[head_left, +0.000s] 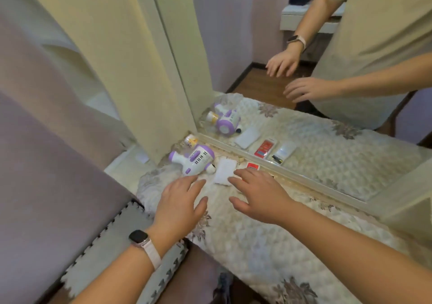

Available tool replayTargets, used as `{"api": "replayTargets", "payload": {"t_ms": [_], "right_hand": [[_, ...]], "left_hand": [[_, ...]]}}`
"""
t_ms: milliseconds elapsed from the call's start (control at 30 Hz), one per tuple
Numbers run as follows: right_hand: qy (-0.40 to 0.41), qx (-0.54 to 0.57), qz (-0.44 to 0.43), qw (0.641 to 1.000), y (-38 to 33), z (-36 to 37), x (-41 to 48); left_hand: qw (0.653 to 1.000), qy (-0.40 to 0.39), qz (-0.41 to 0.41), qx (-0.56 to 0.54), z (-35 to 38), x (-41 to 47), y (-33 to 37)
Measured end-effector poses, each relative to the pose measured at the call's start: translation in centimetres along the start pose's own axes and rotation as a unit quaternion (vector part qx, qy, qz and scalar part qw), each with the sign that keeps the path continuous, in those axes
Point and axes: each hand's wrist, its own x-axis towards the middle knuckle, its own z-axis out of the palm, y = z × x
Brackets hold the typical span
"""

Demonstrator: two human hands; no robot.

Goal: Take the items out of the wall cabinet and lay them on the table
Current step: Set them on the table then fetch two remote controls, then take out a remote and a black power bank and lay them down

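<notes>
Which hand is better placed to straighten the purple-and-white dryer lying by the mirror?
Probably the left hand: its fingertips are just short of the purple-and-white dryer. The right hand hovers farther over, by the white packet.

Soft even indoor light, faint shadows, slight overall blur, wide-angle bending at the edges

A single head-worn wide-angle camera looks forward and steeply down, close over the quilt-covered counter [268,245]. It faces the counter's far edge, where a mirror [327,140] stands and reflects the same surface. No second view shares the scene.
</notes>
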Motion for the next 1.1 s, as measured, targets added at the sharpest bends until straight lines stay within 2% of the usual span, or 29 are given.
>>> {"api": "replayTargets", "payload": {"t_ms": [133,433,633,867,1100], "right_hand": [[0.000,0.013,-0.071,0.997,-3.4,-0.1,1.4],[0.008,0.030,-0.205,0.978,-14.2,-0.4,3.4],[0.004,0.026,-0.275,0.961,-22.9,-0.4,3.6],[-0.012,0.019,-0.337,0.941,-38.3,1.7,2.6],[-0.013,-0.007,-0.425,0.905,-55.1,4.1,-0.3]], "left_hand": [[0.998,0.005,-0.066,0.020,-2.1,-5.2,-1.4],[0.975,0.073,-0.202,0.052,-6.3,-16.9,-4.8],[0.958,0.107,-0.260,0.064,-7.7,-25.1,-8.1],[0.934,0.135,-0.323,0.077,-10.9,-39.3,-13.9],[0.898,0.179,-0.394,0.082,-13.9,-55.2,-19.3]]}}
